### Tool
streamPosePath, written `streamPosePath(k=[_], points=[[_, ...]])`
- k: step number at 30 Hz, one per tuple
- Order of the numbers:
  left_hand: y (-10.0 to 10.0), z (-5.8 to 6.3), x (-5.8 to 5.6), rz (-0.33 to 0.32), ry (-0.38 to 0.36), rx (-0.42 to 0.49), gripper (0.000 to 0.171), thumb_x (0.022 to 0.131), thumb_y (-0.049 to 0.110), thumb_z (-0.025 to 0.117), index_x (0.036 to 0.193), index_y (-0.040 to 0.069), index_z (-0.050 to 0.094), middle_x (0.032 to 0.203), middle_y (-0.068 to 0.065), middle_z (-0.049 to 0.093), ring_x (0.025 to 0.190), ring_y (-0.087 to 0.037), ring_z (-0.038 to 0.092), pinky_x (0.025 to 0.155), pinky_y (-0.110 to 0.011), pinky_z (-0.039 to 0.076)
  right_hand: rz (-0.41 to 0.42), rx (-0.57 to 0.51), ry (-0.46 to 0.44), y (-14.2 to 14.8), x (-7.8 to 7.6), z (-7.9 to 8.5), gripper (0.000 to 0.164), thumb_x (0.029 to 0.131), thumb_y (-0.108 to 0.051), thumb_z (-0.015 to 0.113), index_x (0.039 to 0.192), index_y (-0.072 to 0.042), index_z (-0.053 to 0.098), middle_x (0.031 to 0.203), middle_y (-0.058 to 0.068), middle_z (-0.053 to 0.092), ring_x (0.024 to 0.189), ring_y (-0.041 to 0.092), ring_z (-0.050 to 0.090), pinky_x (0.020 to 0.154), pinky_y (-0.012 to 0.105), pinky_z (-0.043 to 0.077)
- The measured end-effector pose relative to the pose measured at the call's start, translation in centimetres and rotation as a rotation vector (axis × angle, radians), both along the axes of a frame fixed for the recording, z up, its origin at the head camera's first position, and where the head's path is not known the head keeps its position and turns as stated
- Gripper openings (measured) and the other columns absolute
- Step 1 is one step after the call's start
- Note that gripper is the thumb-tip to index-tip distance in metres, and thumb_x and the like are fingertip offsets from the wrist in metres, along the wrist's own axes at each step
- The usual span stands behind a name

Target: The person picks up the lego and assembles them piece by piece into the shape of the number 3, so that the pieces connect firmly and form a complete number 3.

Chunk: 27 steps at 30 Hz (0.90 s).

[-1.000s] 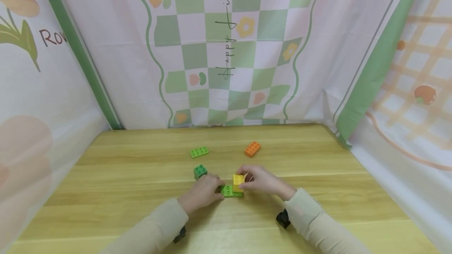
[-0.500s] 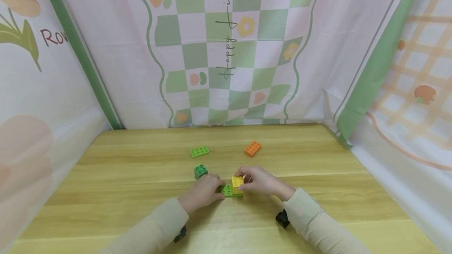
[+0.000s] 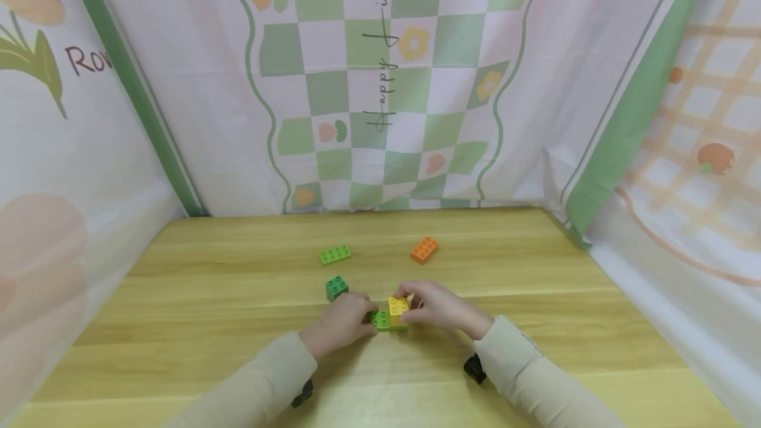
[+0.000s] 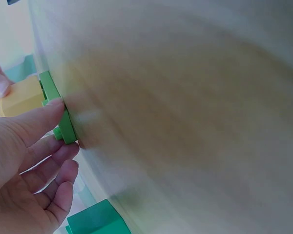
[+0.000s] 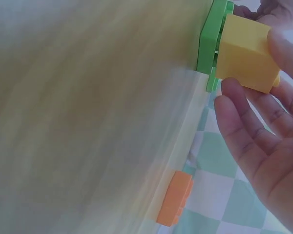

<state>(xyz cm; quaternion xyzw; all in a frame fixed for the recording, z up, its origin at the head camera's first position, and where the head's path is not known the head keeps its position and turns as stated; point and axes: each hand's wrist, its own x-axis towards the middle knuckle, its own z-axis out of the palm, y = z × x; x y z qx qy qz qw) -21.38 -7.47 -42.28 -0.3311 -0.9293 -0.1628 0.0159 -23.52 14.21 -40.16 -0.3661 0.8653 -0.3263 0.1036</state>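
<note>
Near the middle of the table, a light green flat toy brick (image 3: 380, 320) lies studs up. My left hand (image 3: 339, 323) pinches its left end, the thumb on the near side, as the left wrist view shows. A yellow square brick (image 3: 398, 306) stands upright over the right half of the flat brick, gripped by my right hand (image 3: 442, 309). In the right wrist view a thin gap with studs shows between the yellow brick (image 5: 246, 53) and the green one (image 5: 211, 44). Whether the studs are engaged cannot be told.
Just beyond my left hand sits a dark green square brick (image 3: 336, 288). Farther back lie another light green flat brick (image 3: 335, 255) and an orange brick (image 3: 425, 250). Patterned curtains (image 3: 380, 84) border the table (image 3: 238, 269) at the back and sides.
The yellow brick has shifted slightly left and come down onto the right half of the flat brick, with my right hand. My left hand keeps its place.
</note>
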Motion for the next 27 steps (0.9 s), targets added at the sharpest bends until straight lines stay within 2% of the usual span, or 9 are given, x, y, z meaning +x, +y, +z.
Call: streamPosePath(k=[11,19,27], points=[[-0.07,0.32,-0.03,0.005,0.003,0.001,0.024,0.077,0.021,0.075,0.094,0.007,0.069,0.082,0.001,0.062,0.074,-0.010,0.055,0.068,-0.025,0.046,-0.013,0.001,-0.032,-0.17,-0.26,0.33,0.027,0.081,-0.013,0.071,0.104,-0.005,0.060,0.096,0.004,0.060,0.068,0.015,0.057,0.060,0.025,0.048],[-0.06,0.24,0.05,0.003,-0.013,0.004,0.024,0.077,0.020,0.075,0.096,0.007,0.069,0.083,0.001,0.061,0.074,-0.009,0.055,0.068,-0.024,0.046,-0.008,-0.016,-0.032,0.07,-0.13,-0.12,0.028,0.083,-0.014,0.069,0.108,-0.005,0.059,0.105,0.007,0.061,0.075,0.016,0.059,0.066,0.026,0.049],[-0.04,-0.03,-0.02,-0.012,0.001,-0.003,0.023,0.077,0.021,0.076,0.094,0.008,0.069,0.080,0.002,0.061,0.071,-0.007,0.053,0.064,-0.022,0.045,-0.016,-0.005,-0.055,0.22,-0.02,-0.24,0.026,0.085,-0.017,0.068,0.108,-0.011,0.058,0.102,0.000,0.059,0.078,0.015,0.058,0.069,0.028,0.049]])
